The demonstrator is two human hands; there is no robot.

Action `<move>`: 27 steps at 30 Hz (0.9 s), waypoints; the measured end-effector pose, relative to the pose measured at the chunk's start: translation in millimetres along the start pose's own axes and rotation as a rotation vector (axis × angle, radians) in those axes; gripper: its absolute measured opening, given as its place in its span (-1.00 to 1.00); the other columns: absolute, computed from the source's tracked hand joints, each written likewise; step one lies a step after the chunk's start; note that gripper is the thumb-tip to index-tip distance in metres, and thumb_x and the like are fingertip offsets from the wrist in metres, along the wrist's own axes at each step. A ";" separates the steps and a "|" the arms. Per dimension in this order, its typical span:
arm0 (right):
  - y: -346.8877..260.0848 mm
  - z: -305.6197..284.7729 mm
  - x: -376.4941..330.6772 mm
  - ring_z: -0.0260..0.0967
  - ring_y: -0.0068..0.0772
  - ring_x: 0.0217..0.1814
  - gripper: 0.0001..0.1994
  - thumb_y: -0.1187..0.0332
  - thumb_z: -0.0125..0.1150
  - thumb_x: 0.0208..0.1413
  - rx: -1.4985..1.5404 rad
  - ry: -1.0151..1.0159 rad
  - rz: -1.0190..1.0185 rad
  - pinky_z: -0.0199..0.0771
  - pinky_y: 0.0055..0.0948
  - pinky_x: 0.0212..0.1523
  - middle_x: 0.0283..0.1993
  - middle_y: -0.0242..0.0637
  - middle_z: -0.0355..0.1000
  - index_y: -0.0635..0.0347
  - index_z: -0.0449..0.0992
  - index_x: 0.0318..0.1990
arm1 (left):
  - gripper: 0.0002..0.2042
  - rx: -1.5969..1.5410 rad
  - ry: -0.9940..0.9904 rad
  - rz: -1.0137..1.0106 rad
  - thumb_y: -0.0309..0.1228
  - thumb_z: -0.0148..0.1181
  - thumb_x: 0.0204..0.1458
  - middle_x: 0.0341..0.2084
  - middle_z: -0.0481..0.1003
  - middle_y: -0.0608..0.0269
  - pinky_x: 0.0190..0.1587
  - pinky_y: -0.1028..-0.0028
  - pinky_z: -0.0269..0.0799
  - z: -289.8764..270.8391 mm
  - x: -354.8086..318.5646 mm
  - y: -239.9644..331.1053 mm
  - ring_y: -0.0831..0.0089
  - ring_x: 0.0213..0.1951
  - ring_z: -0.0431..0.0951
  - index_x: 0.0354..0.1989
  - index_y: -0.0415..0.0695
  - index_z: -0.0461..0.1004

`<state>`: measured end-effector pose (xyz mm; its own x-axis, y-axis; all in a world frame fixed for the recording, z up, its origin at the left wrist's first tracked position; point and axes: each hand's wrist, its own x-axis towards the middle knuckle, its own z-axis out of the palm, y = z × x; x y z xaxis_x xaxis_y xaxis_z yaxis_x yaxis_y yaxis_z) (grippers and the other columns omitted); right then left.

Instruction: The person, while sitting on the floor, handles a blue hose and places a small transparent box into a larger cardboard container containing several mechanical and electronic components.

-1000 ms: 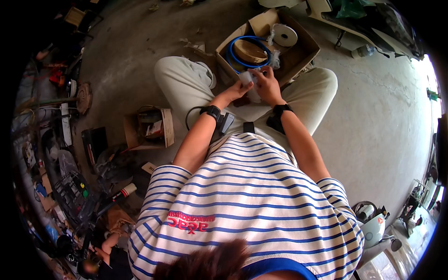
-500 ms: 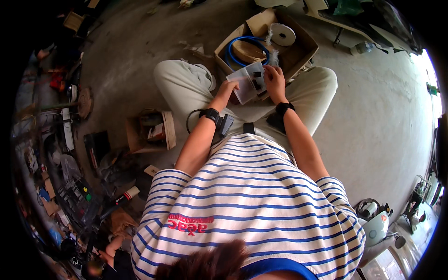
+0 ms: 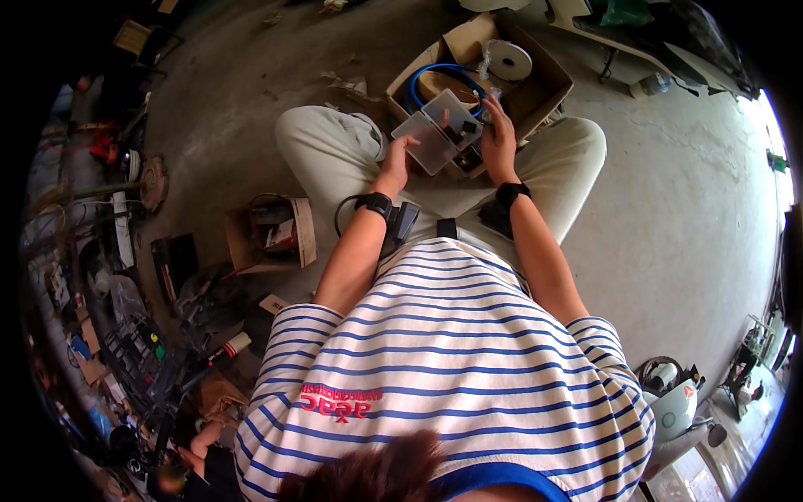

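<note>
A clear plastic case (image 3: 422, 144) with its lid folded back is held over my lap. My left hand (image 3: 395, 167) grips its left side, thumb on top and the other fingers hidden beneath. Several small dark pieces (image 3: 460, 131) lie in the right half; they are too small to name. Along the right edge of the case, my right hand (image 3: 499, 142) has its fingers stretched out. Whether it touches the case I cannot tell.
Just beyond the case stands an open cardboard box (image 3: 544, 92) holding a blue hose coil (image 3: 411, 88) and a white reel (image 3: 508, 60). A smaller carton (image 3: 305, 234) sits left of my leg. Tools and parts clutter the far left. A plastic bottle (image 3: 657, 84) lies at the upper right.
The case has shifted slightly left and tilted, showing more of its inside. My right hand has drawn back from the small dark pieces, and its fingers have straightened.
</note>
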<state>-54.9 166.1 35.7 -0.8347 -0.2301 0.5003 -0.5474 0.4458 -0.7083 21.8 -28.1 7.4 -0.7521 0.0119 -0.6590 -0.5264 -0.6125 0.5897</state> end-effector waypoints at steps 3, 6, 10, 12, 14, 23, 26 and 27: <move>16.1 9.3 -5.1 0.18 -0.30 0.15 -0.54 0.52 -0.14 0.01 0.699 0.003 0.638 0.18 -0.44 0.06 0.11 -0.29 0.26 0.09 0.20 0.14 | -0.63 -0.235 -0.121 0.102 -0.32 -0.05 -0.20 -0.28 0.46 0.19 -0.23 0.37 0.38 0.0 -0.5 2.6 0.31 -0.27 0.45 -0.16 -0.14 0.41; 41.9 10.7 -22.5 0.28 -0.46 -0.04 -0.56 0.37 -0.07 0.04 0.953 -0.334 1.017 0.24 -0.60 -0.12 -0.01 -0.36 0.32 0.08 0.20 0.15 | -0.54 -0.386 -0.160 0.096 -0.37 -0.08 -0.22 -0.18 0.43 0.21 -0.10 0.35 0.31 3.7 3.6 3.9 0.31 -0.16 0.41 -0.03 -0.12 0.36; 4.3 11.8 -11.4 0.34 -0.59 -0.16 -0.64 0.35 0.04 0.02 0.864 -0.836 0.924 0.31 -0.64 -0.16 -0.14 -0.40 0.38 0.16 0.34 0.02 | -0.46 -0.301 -0.272 0.154 -0.39 -0.11 -0.22 -0.07 0.38 0.19 -0.02 0.34 0.29 6.0 -7.7 7.7 0.27 -0.08 0.38 0.09 -0.07 0.29; -23.5 -2.6 -4.0 0.31 -0.65 -0.16 -0.64 0.35 0.09 0.03 0.961 -0.779 0.931 0.28 -0.70 -0.16 -0.14 -0.41 0.38 0.23 0.35 0.01 | -0.44 -0.269 -0.293 0.171 -0.40 -0.12 -0.22 -0.02 0.35 0.17 0.02 0.34 0.27 6.6 -11.7 9.5 0.26 -0.04 0.36 0.11 -0.06 0.28; -17.0 -0.6 -7.0 0.32 -0.66 -0.18 -0.66 0.33 0.09 0.04 0.923 -0.770 0.909 0.28 -0.69 -0.19 -0.18 -0.41 0.39 0.24 0.37 -0.02 | -0.43 -0.269 -0.320 0.143 -0.41 -0.13 -0.21 0.05 0.30 0.17 0.07 0.32 0.24 6.0 -12.9 10.7 0.23 0.01 0.33 0.13 -0.05 0.26; 55.7 25.8 -26.1 0.29 -0.63 -0.40 -0.72 0.24 0.10 0.06 0.394 -0.511 0.839 0.28 -0.58 -0.39 -0.41 -0.39 0.42 0.30 0.46 -0.21 | -0.44 -0.146 -0.281 0.091 -0.45 -0.13 -0.18 -0.01 0.31 0.10 -0.05 0.24 0.36 8.7 -4.4 0.7 0.20 -0.04 0.39 0.14 -0.12 0.18; 53.0 21.9 -18.9 0.28 -0.63 -0.39 -0.76 0.26 0.07 0.09 0.494 -0.096 0.903 0.29 -0.56 -0.37 -0.38 -0.41 0.40 0.27 0.44 -0.23 | -0.48 -0.226 -0.219 0.022 -0.44 -0.12 -0.17 -0.03 0.31 0.06 -0.09 0.24 0.39 -15.1 13.1 -5.6 0.17 -0.09 0.42 0.10 -0.16 0.19; 52.7 17.3 -17.4 0.28 -0.63 -0.39 -0.76 0.26 0.07 0.09 0.490 -0.090 0.905 0.29 -0.56 -0.37 -0.38 -0.41 0.40 0.27 0.44 -0.23 | -0.48 -0.225 -0.224 0.017 -0.44 -0.12 -0.17 -0.03 0.31 0.06 -0.09 0.24 0.39 -10.5 10.8 -3.7 0.17 -0.09 0.42 0.10 -0.16 0.19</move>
<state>-70.3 178.6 -19.0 -0.9366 -0.0569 -0.3459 0.3404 0.0879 -0.9362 19.7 -34.0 -6.8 -0.8419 0.1585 -0.5158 -0.4306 -0.7733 0.4653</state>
